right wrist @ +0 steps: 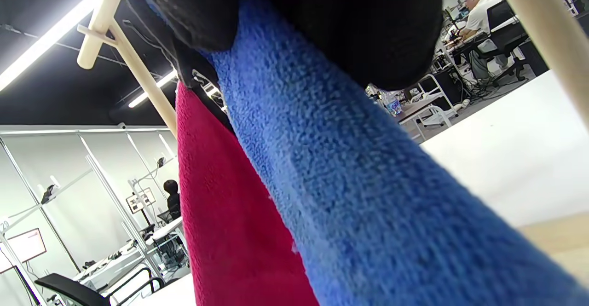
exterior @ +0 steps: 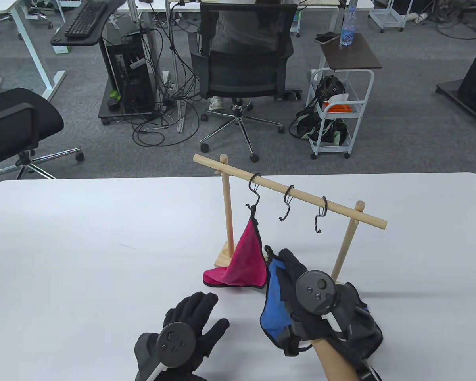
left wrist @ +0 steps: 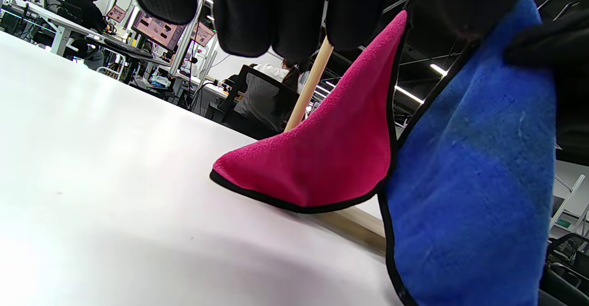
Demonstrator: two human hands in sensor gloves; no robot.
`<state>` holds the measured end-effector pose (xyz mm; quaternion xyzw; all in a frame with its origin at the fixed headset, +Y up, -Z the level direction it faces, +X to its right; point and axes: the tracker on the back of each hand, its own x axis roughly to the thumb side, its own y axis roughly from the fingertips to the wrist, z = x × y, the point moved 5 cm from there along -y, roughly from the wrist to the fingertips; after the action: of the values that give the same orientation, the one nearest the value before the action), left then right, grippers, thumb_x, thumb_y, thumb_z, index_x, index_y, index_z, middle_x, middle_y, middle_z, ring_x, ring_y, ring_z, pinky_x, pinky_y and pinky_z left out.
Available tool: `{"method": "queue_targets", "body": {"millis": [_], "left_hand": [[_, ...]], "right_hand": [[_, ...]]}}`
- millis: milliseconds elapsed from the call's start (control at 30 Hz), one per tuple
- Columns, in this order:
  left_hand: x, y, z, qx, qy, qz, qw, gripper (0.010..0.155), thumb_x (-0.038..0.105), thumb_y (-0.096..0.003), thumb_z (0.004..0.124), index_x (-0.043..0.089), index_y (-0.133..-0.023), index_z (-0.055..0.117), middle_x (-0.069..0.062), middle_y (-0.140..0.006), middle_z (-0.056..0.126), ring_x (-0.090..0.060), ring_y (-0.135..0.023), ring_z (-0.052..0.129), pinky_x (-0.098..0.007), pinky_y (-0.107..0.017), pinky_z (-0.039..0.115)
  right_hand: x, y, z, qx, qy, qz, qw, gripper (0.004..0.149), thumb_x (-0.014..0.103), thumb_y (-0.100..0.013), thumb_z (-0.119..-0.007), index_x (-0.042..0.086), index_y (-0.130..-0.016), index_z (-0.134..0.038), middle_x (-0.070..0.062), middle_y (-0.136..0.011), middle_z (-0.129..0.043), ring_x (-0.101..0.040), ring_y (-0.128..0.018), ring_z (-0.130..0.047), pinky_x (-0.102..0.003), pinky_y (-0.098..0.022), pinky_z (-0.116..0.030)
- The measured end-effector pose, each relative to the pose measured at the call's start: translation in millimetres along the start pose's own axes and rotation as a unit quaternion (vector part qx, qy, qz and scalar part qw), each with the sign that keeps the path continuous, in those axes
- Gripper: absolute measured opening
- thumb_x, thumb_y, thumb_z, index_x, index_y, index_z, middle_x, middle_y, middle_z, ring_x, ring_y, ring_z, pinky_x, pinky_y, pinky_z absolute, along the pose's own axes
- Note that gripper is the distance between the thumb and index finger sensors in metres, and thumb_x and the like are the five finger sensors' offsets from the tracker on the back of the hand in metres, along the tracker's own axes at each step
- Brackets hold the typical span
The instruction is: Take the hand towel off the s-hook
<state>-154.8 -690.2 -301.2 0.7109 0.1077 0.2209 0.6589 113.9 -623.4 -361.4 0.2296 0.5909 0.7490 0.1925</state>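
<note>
A wooden rack (exterior: 289, 191) stands on the white table with three black s-hooks on its rail. A pink hand towel (exterior: 242, 260) hangs by its loop from the left s-hook (exterior: 254, 190), its lower edge resting on the table. The middle s-hook (exterior: 287, 202) and the right s-hook (exterior: 320, 217) are bare. My right hand (exterior: 297, 278) grips a blue hand towel (exterior: 273, 301) in front of the rack, off the hooks. The blue towel (left wrist: 469, 181) and the pink towel (left wrist: 331, 149) fill the left wrist view. My left hand (exterior: 194, 321) lies flat and empty on the table.
The white table (exterior: 83, 246) spreads wide to the left. The rack's wooden base (exterior: 222, 260) and right post (exterior: 345, 246) stand close behind my right hand. Office chairs, desks and a cart stand on the floor beyond the table's far edge.
</note>
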Motion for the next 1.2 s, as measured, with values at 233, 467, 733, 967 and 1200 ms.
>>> {"method": "queue_targets", "body": {"millis": [233, 467, 733, 967, 1200], "left_hand": [[0, 0, 0, 0.000, 0.000, 0.000, 1.000, 0.069, 0.067, -0.0567, 0.064, 0.029, -0.115, 0.060, -0.010, -0.122, 0.065, -0.044, -0.111, 0.067, -0.068, -0.079, 0.052], [-1, 0, 0, 0.000, 0.001, 0.000, 1.000, 0.070, 0.066, -0.0568, 0.064, 0.029, -0.115, 0.060, -0.010, -0.122, 0.065, -0.043, -0.111, 0.067, -0.068, -0.079, 0.052], [-1, 0, 0, -0.002, 0.001, -0.001, 1.000, 0.069, 0.066, -0.0568, 0.064, 0.029, -0.115, 0.060, -0.010, -0.122, 0.065, -0.043, -0.111, 0.067, -0.068, -0.079, 0.052], [-1, 0, 0, -0.003, 0.000, -0.001, 1.000, 0.069, 0.066, -0.0571, 0.064, 0.029, -0.115, 0.060, -0.010, -0.122, 0.065, -0.043, -0.111, 0.067, -0.068, -0.080, 0.053], [-2, -1, 0, -0.004, 0.001, -0.001, 1.000, 0.069, 0.066, -0.0568, 0.064, 0.029, -0.115, 0.060, -0.010, -0.121, 0.065, -0.043, -0.111, 0.067, -0.068, -0.079, 0.052]], "right_hand": [[-11, 4, -15, 0.028, 0.018, -0.004, 0.999, 0.044, 0.029, -0.067, -0.069, 0.013, -0.107, -0.064, -0.015, -0.087, -0.091, -0.032, -0.067, -0.098, -0.044, -0.055, -0.079], [-29, 5, -33, 0.072, 0.014, -0.026, 0.997, 0.044, 0.030, -0.067, -0.069, 0.013, -0.108, -0.065, -0.016, -0.088, -0.090, -0.033, -0.068, -0.098, -0.045, -0.056, -0.079], [-44, 4, -55, 0.136, 0.008, -0.045, 0.990, 0.045, 0.031, -0.067, -0.069, 0.014, -0.108, -0.064, -0.016, -0.090, -0.089, -0.034, -0.070, -0.097, -0.046, -0.057, -0.078], [-53, 2, -78, 0.180, 0.033, -0.065, 0.981, 0.046, 0.031, -0.067, -0.070, 0.014, -0.109, -0.064, -0.018, -0.093, -0.087, -0.036, -0.073, -0.095, -0.047, -0.059, -0.077], [-53, 6, -99, 0.219, 0.057, -0.059, 0.972, 0.046, 0.033, -0.066, -0.071, 0.016, -0.109, -0.065, -0.018, -0.095, -0.086, -0.037, -0.076, -0.094, -0.049, -0.061, -0.076]]}}
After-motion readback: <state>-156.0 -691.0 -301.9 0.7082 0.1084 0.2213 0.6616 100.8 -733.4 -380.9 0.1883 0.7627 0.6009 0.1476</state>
